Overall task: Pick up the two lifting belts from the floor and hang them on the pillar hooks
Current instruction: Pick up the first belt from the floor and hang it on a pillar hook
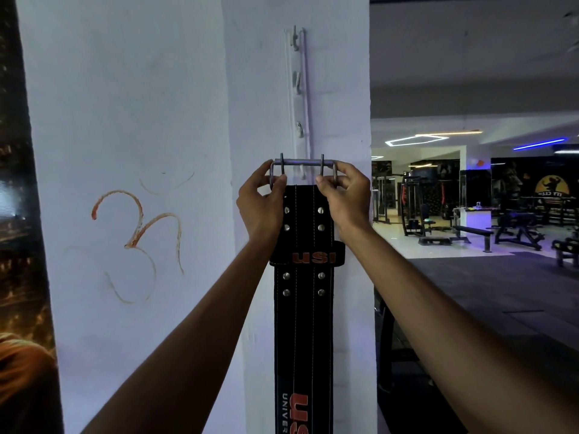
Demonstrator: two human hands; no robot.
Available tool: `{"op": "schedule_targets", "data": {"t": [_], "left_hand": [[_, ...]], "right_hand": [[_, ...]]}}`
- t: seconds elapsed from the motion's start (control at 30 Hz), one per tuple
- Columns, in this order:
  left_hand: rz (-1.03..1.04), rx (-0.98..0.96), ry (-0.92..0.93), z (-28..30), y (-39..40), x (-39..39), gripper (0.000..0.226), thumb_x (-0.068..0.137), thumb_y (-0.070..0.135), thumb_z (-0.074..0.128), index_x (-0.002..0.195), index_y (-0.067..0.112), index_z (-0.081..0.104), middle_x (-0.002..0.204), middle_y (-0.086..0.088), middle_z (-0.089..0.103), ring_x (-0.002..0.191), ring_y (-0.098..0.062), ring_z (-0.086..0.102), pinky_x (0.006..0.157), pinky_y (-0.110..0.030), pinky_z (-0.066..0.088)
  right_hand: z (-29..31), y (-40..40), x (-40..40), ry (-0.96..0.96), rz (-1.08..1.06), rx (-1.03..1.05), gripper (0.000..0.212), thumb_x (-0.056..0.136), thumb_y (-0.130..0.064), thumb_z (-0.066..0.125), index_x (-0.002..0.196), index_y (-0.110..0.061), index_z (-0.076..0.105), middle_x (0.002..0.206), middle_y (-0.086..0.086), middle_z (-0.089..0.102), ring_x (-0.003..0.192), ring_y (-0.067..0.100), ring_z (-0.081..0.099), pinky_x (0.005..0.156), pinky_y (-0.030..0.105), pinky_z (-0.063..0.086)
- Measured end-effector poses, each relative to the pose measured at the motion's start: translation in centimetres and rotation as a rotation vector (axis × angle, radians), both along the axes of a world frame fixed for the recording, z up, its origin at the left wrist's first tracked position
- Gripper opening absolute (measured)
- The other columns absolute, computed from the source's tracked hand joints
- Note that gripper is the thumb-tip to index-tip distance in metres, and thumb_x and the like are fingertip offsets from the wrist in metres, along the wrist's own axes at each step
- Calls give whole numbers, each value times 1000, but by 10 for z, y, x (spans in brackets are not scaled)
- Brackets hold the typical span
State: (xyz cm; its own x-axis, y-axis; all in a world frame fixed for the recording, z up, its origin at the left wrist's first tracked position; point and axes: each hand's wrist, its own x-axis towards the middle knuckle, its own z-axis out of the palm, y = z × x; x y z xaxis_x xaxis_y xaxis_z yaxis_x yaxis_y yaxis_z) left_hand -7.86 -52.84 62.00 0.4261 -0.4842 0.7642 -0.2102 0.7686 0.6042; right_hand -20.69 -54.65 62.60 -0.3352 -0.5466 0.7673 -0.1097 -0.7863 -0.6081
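Note:
A black lifting belt (pixel 303 308) with orange USI lettering and metal rivets hangs straight down against the white pillar (pixel 338 89). Its steel two-prong buckle (pixel 303 163) is at the top, level with the lowest hook (pixel 302 175) of a white hook strip (pixel 297 98). My left hand (pixel 261 200) pinches the buckle's left side and my right hand (pixel 346 197) pinches its right side. Three hooks higher on the strip are bare. Only one belt is in view.
An orange symbol (pixel 138 242) is drawn on the white wall to the left, next to a dark poster (pixel 18 277) at the frame's edge. To the right the gym floor opens out, with benches and machines (pixel 470 227) in the distance.

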Motion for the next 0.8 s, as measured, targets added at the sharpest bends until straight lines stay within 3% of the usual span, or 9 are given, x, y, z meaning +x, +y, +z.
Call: {"op": "schedule_targets", "data": {"t": [0.13,0.23,0.33,0.43,0.53,0.63,0.73,0.8], "left_hand": [[-8,68,-12,-9,-9,5,41,93,19,67,134,21,64,96,5,71,73,30,54,69,12,33],[-7,59,-24,-15,-10,5,43,93,19,67,136,21,63,99,1,73,74,33,52,69,12,32],[-6,44,-29,-18,-7,3,44,94,19,66,138,21,61,100,-1,73,73,31,55,69,9,36],[-53,42,-27,-28,-5,7,41,96,23,64,136,23,63,100,1,75,81,17,66,72,1,45],[-97,71,-30,-49,-4,11,36,96,27,64,131,18,67,106,0,77,94,0,72,85,-14,56],[-119,133,-34,-69,-3,11,30,97,27,63,124,16,72,107,3,77,96,-4,72,94,-29,58],[-97,150,-74,-85,-4,10,27,99,28,59,122,22,72,106,6,78,91,-7,74,86,-32,60],[-70,149,-111,-96,-2,10,27,101,28,56,121,19,72,101,3,78,84,-4,72,78,-24,57]], "right_hand": [[-9,-6,4,-14,0,44,42,84,-14,73,125,-18,61,83,0,73,82,14,69,83,31,56],[-14,-5,5,-16,-13,28,43,85,-16,72,125,-22,60,82,-2,72,79,12,67,77,23,53],[-22,-1,2,-27,-41,-14,41,84,-19,75,121,-20,58,82,-9,69,75,-2,64,71,11,49],[-38,1,-3,33,-74,-68,40,85,-24,75,120,-18,58,94,-7,67,87,4,66,77,15,52],[-59,3,-7,92,-108,-92,40,88,-26,71,124,-16,57,109,-1,65,98,8,64,78,12,52],[-84,5,-10,176,-164,-84,38,94,-30,62,130,-20,53,120,0,63,102,6,62,79,17,55],[-108,12,-14,256,-233,-85,39,100,-35,47,138,-26,45,127,-3,59,106,7,60,84,30,56],[-123,22,-17,257,-276,-69,43,101,-38,40,142,-27,40,131,-3,56,107,5,57,84,22,52]]}}
